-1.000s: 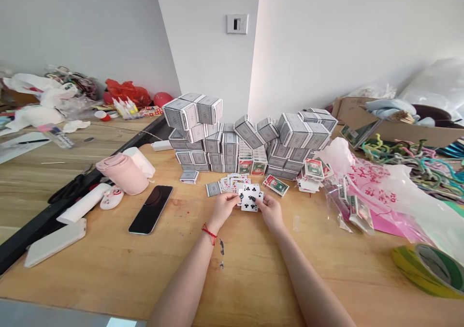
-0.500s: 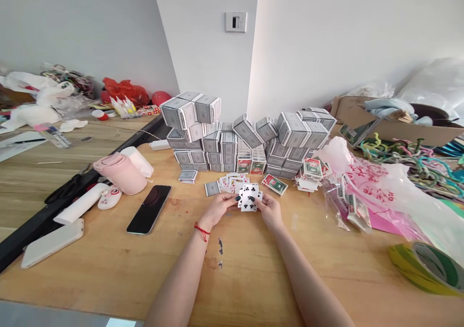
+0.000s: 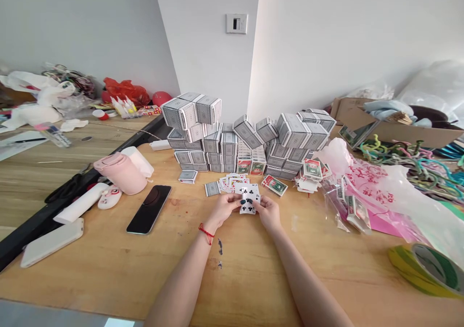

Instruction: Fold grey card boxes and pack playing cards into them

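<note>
hands (image 3: pixel 224 208) seemingly pinching playing cards (image 3: pixel 248 199)

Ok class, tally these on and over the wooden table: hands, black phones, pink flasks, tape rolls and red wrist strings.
Hands: 2 (left hand, right hand)
Black phone: 1
Pink flask: 1
Tape roll: 1
Red wrist string: 1
Total: 6

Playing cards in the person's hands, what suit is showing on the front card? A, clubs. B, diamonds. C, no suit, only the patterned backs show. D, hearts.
A. The playing cards pinched between the left hand and the right hand show black club pips on their faces.
</note>
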A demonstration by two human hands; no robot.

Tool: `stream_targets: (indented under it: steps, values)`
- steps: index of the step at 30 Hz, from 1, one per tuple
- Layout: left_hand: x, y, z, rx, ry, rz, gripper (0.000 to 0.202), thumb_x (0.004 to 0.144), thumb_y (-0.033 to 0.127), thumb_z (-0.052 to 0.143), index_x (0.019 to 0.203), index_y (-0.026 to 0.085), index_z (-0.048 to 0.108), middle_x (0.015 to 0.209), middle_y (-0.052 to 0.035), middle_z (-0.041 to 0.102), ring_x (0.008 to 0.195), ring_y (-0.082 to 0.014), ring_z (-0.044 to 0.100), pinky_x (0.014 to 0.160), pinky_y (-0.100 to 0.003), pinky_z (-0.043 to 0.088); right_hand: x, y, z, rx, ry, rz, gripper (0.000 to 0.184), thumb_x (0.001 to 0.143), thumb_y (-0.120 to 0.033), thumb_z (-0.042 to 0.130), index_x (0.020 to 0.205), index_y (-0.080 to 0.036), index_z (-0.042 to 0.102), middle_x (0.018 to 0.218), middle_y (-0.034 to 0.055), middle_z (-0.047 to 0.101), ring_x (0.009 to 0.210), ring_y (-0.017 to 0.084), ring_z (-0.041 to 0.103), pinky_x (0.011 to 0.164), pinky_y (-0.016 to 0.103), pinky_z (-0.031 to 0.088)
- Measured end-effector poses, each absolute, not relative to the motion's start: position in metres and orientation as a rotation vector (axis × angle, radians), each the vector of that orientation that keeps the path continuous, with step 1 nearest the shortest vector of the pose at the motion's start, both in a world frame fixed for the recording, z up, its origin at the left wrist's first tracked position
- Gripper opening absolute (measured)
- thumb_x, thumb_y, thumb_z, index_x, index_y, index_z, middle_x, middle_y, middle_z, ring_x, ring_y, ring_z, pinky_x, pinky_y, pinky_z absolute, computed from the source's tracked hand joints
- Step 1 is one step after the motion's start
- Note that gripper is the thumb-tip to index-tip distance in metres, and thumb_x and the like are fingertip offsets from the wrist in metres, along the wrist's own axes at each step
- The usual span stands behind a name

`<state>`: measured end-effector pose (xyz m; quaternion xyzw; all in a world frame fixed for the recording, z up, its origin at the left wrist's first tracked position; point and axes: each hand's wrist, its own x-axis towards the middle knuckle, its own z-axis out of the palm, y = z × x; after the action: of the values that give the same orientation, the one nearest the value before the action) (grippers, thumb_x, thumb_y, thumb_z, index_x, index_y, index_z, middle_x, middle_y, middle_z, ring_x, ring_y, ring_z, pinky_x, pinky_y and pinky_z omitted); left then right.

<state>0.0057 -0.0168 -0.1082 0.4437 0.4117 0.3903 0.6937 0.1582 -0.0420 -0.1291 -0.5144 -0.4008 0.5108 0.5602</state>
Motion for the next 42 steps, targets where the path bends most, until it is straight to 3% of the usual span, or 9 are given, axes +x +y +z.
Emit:
stream_targets:
  steps: [8,16,24,30,34,42]
  values:
    - [0.009,-0.018,-0.108,0.940,1.015,0.926,0.033,0.052,0.030,0.077,0.076,0.011,0.066,0.065,-0.0034,0.067,0.057,-0.0133,0.060,0.063,-0.028,0.050,0.159,-0.041,-0.132,-1.198,-0.914,1.234,0.030,0.052,-0.042,0.073,0.066,-0.019,0.061,0.065,0.0034,0.069,0.057,0.021,0.063,0.056,0.031,0.049]
    - [0.009,-0.018,-0.108,0.946,1.041,0.920,0.029,0.053,0.035,0.075,0.069,0.012,0.066,0.060,-0.0018,0.065,0.053,-0.0133,0.059,0.060,-0.029,0.049,0.161,-0.040,-0.132,-1.194,-0.887,1.274,0.030,0.052,-0.042,0.074,0.060,-0.018,0.058,0.060,0.0025,0.068,0.050,0.017,0.059,0.047,0.027,0.045]
    - [0.013,-0.018,-0.115,1.009,1.122,0.994,0.024,0.053,0.032,0.072,0.058,0.013,0.057,0.055,0.0009,0.057,0.052,-0.0118,0.054,0.053,-0.025,0.045,0.163,-0.040,-0.134,-1.179,-0.877,1.323,0.030,0.051,-0.040,0.075,0.061,-0.017,0.059,0.059,0.0023,0.067,0.051,0.017,0.061,0.050,0.027,0.046]
    - [0.018,-0.019,-0.119,1.301,1.246,1.081,0.020,0.064,0.027,0.058,0.054,0.016,0.045,0.049,0.0052,0.042,0.047,-0.0075,0.038,0.046,-0.020,0.029,0.158,-0.041,-0.132,-1.138,-0.844,1.355,0.032,0.050,-0.038,0.076,0.067,-0.015,0.062,0.063,0.0031,0.069,0.054,0.018,0.062,0.055,0.030,0.049]
    - [0.022,-0.025,-0.115,1.454,1.334,1.222,0.026,0.073,0.027,0.050,0.055,0.018,0.034,0.052,0.0057,0.034,0.050,-0.0078,0.032,0.048,-0.020,0.027,0.152,-0.042,-0.132,-1.104,-0.838,1.395,0.036,0.048,-0.036,0.078,0.074,-0.015,0.064,0.066,0.0045,0.070,0.053,0.019,0.062,0.052,0.030,0.049]
    - [0.022,-0.029,-0.118,1.736,1.433,1.171,0.032,0.084,0.036,0.037,0.057,0.018,0.034,0.049,0.0049,0.035,0.045,-0.0077,0.030,0.045,-0.022,0.020,0.148,-0.044,-0.128,-1.058,-0.818,1.430,0.033,0.051,-0.033,0.077,0.076,-0.015,0.064,0.066,0.0034,0.070,0.055,0.018,0.062,0.055,0.030,0.048]
